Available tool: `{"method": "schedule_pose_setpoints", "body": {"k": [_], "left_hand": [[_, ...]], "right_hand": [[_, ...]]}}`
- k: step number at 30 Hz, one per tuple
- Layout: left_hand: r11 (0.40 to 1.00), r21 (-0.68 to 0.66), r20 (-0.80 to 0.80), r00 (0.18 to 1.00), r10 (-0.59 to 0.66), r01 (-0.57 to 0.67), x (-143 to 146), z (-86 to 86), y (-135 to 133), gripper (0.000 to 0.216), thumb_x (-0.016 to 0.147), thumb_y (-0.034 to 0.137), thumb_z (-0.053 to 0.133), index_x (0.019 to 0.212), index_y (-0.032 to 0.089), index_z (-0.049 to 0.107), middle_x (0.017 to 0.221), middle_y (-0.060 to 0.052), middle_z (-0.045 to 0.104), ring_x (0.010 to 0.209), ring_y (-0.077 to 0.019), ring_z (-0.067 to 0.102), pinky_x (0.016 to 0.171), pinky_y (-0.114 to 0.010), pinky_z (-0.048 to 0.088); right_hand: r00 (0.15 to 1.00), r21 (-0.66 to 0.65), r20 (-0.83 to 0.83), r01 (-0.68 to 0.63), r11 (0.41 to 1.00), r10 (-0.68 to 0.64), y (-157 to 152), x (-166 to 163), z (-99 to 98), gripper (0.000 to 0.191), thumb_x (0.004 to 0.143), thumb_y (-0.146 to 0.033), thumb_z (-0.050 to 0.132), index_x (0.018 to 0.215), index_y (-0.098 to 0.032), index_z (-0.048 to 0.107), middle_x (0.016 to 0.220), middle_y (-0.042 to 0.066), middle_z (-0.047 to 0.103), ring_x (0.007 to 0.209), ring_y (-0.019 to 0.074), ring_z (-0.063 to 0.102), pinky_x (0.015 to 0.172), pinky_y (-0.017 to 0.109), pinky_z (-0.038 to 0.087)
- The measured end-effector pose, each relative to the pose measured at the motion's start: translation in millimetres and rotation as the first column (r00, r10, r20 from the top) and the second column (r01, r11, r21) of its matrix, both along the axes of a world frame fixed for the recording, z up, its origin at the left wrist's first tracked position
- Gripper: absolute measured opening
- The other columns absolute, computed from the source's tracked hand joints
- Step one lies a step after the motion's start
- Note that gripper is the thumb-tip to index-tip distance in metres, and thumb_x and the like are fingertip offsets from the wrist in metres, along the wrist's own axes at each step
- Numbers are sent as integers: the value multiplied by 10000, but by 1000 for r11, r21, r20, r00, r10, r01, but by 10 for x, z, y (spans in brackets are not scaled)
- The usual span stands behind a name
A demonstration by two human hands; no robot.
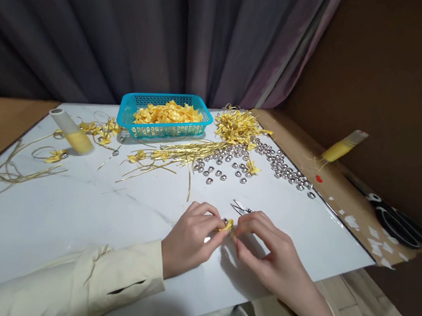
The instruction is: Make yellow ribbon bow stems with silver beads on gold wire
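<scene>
My left hand (192,242) and my right hand (269,253) meet over the white table (62,215), near its front edge. Both pinch a small yellow ribbon bow (226,225) between thumb and fingertips. A small silver bit shows right at the bow. Small silver snips (239,207) lie on the table just behind my right hand. Behind them are scattered several silver beads (237,167) and a bundle of gold ribbon strips (178,155).
A turquoise basket (165,128) of yellow bows stands at the back, with a pile of bows (238,126) to its right. A glue bottle (71,131) stands back left. Another bottle (342,147) and black scissors (395,219) lie on cardboard at right.
</scene>
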State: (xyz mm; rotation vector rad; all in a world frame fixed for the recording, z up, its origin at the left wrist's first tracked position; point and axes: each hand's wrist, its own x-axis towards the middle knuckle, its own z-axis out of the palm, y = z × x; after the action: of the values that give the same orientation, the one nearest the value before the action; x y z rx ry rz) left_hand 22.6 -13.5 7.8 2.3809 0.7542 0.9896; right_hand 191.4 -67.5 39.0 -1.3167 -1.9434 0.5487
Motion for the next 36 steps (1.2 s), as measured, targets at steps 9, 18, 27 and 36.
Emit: {"method": "schedule_pose_setpoints", "body": {"k": [9,18,27,36], "left_hand": [[1000,17,6,1000,11,-11,0,15,-4,172,879,177,495,770,138,623,761,-58,647,817,-165,592,744,-308,408],[1000,23,5,1000,6,-6,2,21,-7,168,884,180,486,794,135,621,780,-65,656,835,-170,593,750,-308,410],[999,44,16,1000,-27,26,12,30,-18,162,885,147,482,774,136,600,729,-38,656,839,-161,591,727,-297,386],[999,42,0,1000,-22,22,4,20,-15,190,895,170,458,778,142,605,728,-47,659,837,-169,589,726,-306,387]], "right_hand": [[966,-139,-118,212,967,-229,-47,-23,-121,172,736,-212,607,823,-208,459,771,14,564,696,149,535,627,257,449],[935,-246,-230,212,946,-269,-45,-13,-216,174,766,-209,567,939,-199,550,861,45,587,766,168,558,686,290,462],[957,-230,-217,142,963,-193,33,-2,-169,36,768,-189,563,777,-200,530,801,26,562,717,159,523,626,271,417],[965,-242,-210,105,965,-158,15,-6,-144,74,764,-165,544,731,-202,489,771,22,550,722,158,524,622,261,420]]}}
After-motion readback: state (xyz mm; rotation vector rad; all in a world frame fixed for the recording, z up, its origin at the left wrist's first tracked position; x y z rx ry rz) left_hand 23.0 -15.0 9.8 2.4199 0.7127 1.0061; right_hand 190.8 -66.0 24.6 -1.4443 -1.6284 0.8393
